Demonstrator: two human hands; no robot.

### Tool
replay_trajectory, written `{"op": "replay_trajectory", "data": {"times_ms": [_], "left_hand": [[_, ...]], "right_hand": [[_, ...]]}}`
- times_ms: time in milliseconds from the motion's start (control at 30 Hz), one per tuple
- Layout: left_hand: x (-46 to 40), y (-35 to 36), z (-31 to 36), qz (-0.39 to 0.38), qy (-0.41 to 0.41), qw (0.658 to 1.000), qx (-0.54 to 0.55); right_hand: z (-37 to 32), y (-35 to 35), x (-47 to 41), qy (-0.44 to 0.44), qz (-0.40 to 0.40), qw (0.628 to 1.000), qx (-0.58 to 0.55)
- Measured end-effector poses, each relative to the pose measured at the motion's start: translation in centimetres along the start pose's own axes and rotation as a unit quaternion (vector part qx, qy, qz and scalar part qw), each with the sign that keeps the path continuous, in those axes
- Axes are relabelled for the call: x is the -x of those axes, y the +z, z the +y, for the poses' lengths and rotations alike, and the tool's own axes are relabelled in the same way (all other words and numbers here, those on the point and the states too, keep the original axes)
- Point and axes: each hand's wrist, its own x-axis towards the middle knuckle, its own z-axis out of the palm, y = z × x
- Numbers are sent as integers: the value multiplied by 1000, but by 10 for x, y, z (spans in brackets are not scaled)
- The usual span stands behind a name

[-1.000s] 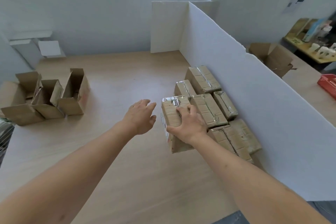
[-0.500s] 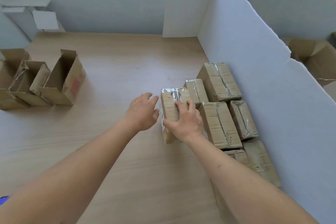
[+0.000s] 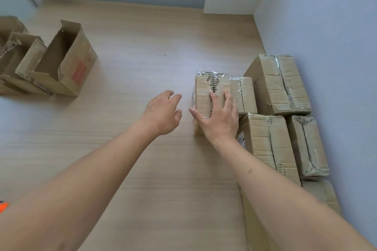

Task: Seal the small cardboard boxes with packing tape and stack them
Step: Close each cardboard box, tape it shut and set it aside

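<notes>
Setting a taped box [image 3: 206,96] down at the left edge of the finished group is, as we read it, the step in hand. Our right hand [image 3: 219,117] lies flat across its top, fingers spread and thumb down the near left side, so the grip is a wide press on the box and not a closed hold. Our left hand [image 3: 164,111] hovers just beside the box, loose and open, holding nothing and apart from the cardboard.

The box stands on the counter [image 3: 142,169] with its tape seam facing up, its right side touching a smaller taped box [image 3: 242,93]. More sealed boxes [image 3: 277,81] sit in rows to the right, against the white divider [image 3: 326,36].

Next, we judge, comes letting go and reaching across for one of the open boxes [image 3: 65,61] grouped at the far left, flaps up and unsealed. That calls for a long reach, then folding the flaps shut before taping. No tape roll shows; something orange [image 3: 3,206] peeks in at the lower left edge, too cut off to identify.

The counter is pale wood grain, bare through the middle. Plain light walls close off the back, and the white divider walls in the right side.
</notes>
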Motion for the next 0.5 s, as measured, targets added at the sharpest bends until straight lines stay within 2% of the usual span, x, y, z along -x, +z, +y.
{"op": "replay_trajectory", "data": {"times_ms": [233,500], "left_hand": [[14,-9,-7,1,-2,1000,-2],[59,-59,-21,33,20,999,-26]], "right_hand": [[-4,-10,-8,-22,-37,998,44],[-59,-54,29,-96,-69,993,-13]]}}
